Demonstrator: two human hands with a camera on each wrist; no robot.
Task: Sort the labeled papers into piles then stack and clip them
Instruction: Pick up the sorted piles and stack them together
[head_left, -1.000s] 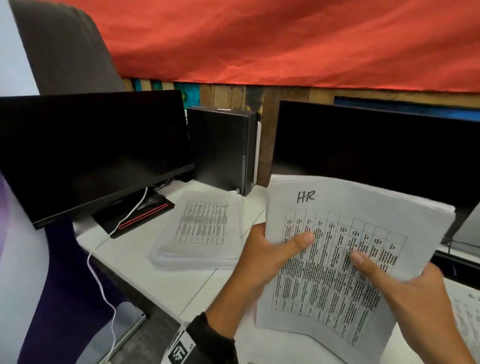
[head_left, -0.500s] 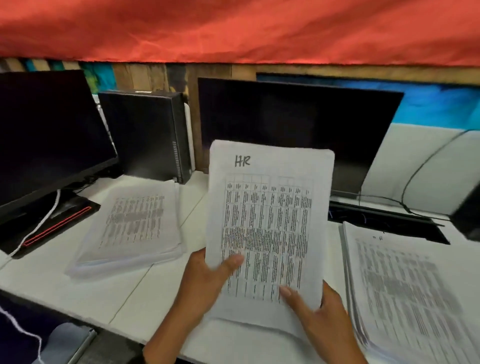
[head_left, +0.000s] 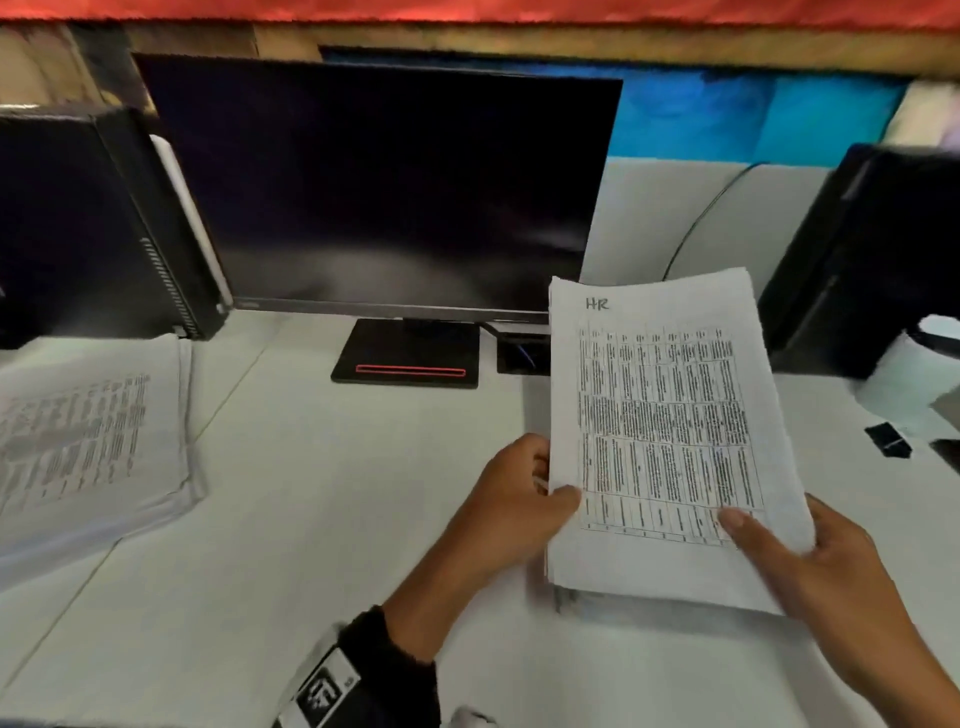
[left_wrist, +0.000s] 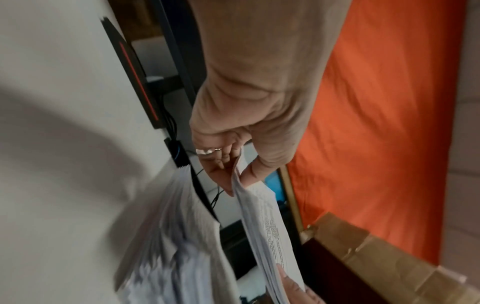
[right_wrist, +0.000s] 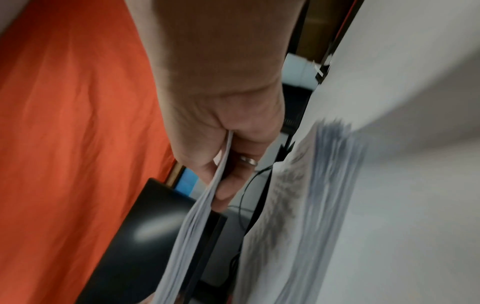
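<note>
Head view shows both hands, left hand (head_left: 511, 499) and right hand (head_left: 810, 566), pinching the white printed HR-labelled paper sheaf (head_left: 670, 436), now carried rightward over the thick white pile (head_left: 613, 597) at the desk's (head_left: 311, 519) near right, probably about to be stacked.

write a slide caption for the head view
Both hands, left and right, hold the HR-labeled paper bundle above a paper pile.
</note>
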